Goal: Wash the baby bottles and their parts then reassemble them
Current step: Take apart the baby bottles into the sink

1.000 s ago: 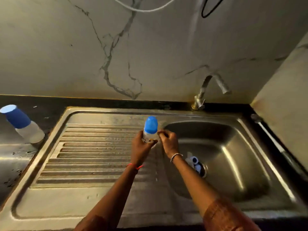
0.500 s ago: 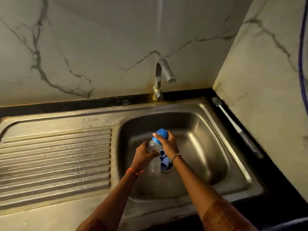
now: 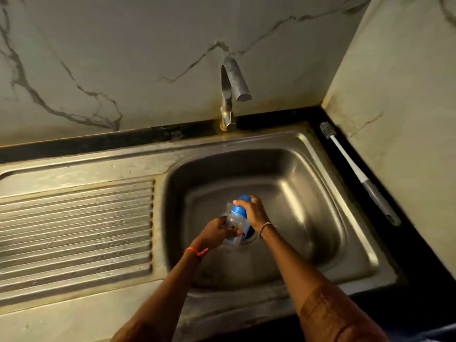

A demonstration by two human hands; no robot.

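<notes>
Bottle [image 3: 233, 222] is held low over the sink [image 3: 308, 193] basin, its clear body clamped in the left grip [image 3: 213, 232], its blue cap [image 3: 240, 208] enclosed by the right grip [image 3: 254, 213]. The body is best held steady while only the cap is twisted.

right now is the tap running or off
Off, by the look of it: no stream of water falls from the tap into the sink below its spout.
</notes>
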